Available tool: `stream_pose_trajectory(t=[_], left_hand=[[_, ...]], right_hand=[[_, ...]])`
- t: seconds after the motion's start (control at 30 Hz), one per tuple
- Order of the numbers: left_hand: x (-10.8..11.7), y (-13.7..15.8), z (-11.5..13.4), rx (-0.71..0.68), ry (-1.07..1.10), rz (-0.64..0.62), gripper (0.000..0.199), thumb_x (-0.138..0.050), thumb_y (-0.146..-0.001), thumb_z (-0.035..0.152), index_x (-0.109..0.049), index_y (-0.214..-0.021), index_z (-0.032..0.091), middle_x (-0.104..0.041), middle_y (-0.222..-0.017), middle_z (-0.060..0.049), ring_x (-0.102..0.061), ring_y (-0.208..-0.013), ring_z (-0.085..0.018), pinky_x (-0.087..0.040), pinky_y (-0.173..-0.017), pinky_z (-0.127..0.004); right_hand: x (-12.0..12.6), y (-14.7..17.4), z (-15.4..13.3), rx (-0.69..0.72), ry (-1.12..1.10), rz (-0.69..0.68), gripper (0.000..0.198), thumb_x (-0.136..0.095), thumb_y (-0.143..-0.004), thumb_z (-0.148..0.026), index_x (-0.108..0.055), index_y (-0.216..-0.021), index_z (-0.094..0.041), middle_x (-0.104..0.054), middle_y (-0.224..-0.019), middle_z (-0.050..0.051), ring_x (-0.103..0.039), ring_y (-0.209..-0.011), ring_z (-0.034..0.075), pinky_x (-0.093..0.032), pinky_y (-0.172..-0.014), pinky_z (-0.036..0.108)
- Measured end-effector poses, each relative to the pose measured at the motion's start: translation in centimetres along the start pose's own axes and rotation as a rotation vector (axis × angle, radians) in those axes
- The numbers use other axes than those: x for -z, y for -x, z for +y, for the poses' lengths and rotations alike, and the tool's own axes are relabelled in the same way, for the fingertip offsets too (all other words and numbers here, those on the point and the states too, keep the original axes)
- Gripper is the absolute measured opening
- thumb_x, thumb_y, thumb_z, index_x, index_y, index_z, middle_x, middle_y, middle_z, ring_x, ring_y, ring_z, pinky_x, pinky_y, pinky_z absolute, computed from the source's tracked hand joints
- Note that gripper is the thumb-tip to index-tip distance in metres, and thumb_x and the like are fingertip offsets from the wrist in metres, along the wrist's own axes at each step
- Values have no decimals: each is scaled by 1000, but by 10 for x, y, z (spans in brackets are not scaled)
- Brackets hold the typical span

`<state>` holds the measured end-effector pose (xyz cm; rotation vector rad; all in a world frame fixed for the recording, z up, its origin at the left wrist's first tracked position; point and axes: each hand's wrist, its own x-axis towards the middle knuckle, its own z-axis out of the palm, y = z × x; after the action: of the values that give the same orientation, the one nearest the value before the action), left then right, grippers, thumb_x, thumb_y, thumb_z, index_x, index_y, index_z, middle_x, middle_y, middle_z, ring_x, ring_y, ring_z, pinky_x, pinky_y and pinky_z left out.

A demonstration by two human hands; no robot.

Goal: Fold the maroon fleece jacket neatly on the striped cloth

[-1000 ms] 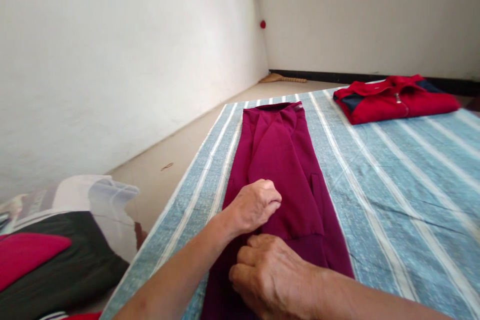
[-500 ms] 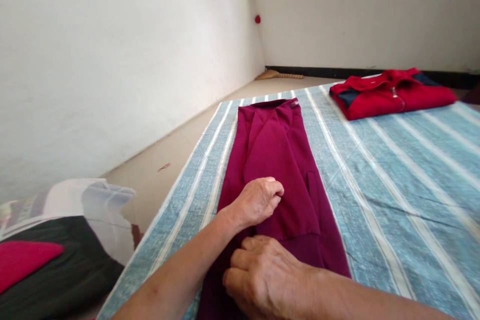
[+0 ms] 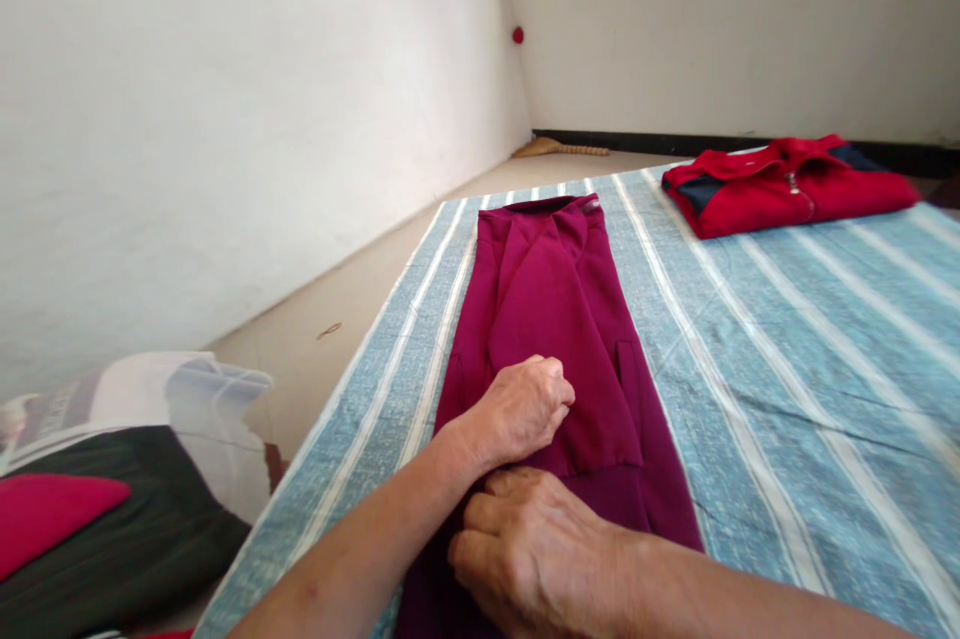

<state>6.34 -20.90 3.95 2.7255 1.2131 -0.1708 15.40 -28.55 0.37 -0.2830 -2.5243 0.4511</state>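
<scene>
A magenta jacket (image 3: 555, 309) lies lengthwise on the bed, its sides and sleeves folded inward into a long narrow strip. The collar end points away from me, and a sleeve cuff lies near my hands. My left hand (image 3: 529, 409) has its fingers curled closed against the sleeve, around the middle of the jacket. Just nearer to me and partly below it, my right hand (image 3: 532, 544) is closed on the jacket's lower part. The fingertips of both hands are mostly hidden.
A folded red jacket with dark blue shoulders (image 3: 795, 194) rests at the far right of the blue striped sheet (image 3: 750, 339). Dark clothing (image 3: 112, 519) and a whitish plastic bag (image 3: 202, 409) are at the lower left. A broom (image 3: 559, 148) lies on the floor by the wall.
My left hand has shifted very slightly to the right on the sleeve, its fingers curling in more. My right hand and the jacket look nearly the same.
</scene>
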Motion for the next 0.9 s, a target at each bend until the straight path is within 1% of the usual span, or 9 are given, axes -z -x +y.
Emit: stream_pose_trajectory(t=[0.07, 0.13, 0.27, 0.37, 0.47, 0.6, 0.73, 0.83, 0.9], left_hand=[[2, -2, 5, -11, -69, -25, 18, -51, -84, 16, -61, -69, 17, -57, -81, -5, -53, -75, -18, -45, -67, -30], [3, -4, 10, -32, -131, -44, 19, -50, -84, 15, -61, -68, 16, -57, -79, -6, -52, -74, -19, -45, -61, -30], [6, -8, 17, -87, -206, -84, 12, -54, -79, 11, -61, -70, 15, -57, -77, -8, -52, -74, -21, -42, -54, -31], [7, -9, 15, -107, -210, -79, 8, -53, -78, 12, -60, -75, 14, -58, -80, -8, -52, -75, -22, -43, -56, -32], [5, -8, 6, -90, -160, -48, 9, -51, -80, 14, -58, -75, 15, -58, -80, -7, -52, -73, -19, -45, -62, -31], [3, -2, -12, -32, -50, 73, 15, -47, -81, 11, -55, -70, 17, -56, -74, -3, -51, -69, -16, -44, -69, -28], [9, 10, -30, 72, 95, 227, 18, -45, -78, 8, -53, -65, 17, -54, -70, -1, -51, -67, -13, -42, -67, -25], [21, 26, -49, 190, 130, 315, 18, -43, -77, 9, -53, -65, 18, -55, -69, -1, -52, -66, -12, -41, -66, -23], [30, 41, -70, 320, 85, 364, 18, -42, -80, 14, -54, -67, 19, -57, -70, -1, -54, -66, -13, -41, -66, -23]], right_hand=[[2, 0, -2, -36, -15, -12, 9, -60, -75, -24, -52, -73, -21, -60, -77, 0, -50, -62, 15, -41, -64, 31], [5, 1, -3, -48, -28, -11, 12, -63, -72, -22, -52, -73, -21, -60, -76, 0, -51, -62, 15, -42, -64, 30], [9, 0, -5, -63, -34, -7, 14, -66, -68, -18, -53, -71, -19, -60, -75, 0, -51, -61, 14, -40, -61, 30], [9, 0, -5, -44, -19, -15, 12, -66, -70, -20, -54, -71, -18, -60, -74, 1, -51, -61, 14, -39, -61, 30], [9, -1, -4, -27, 16, -23, 11, -64, -72, -23, -54, -71, -18, -59, -74, 0, -48, -61, 14, -38, -61, 31], [11, -1, -3, -6, 77, -36, 13, -61, -77, -26, -52, -72, -18, -56, -71, -1, -41, -56, 13, -35, -55, 31], [12, 0, -3, -7, 74, -35, 12, -58, -79, -25, -50, -73, -19, -54, -70, -1, -37, -55, 14, -32, -55, 30], [10, 0, -3, -7, 56, -32, 12, -57, -81, -24, -49, -74, -19, -54, -71, -2, -37, -56, 13, -31, -56, 30], [8, -1, -3, -6, 46, -36, 13, -55, -84, -23, -48, -73, -19, -53, -71, -2, -36, -56, 13, -31, -56, 30]])
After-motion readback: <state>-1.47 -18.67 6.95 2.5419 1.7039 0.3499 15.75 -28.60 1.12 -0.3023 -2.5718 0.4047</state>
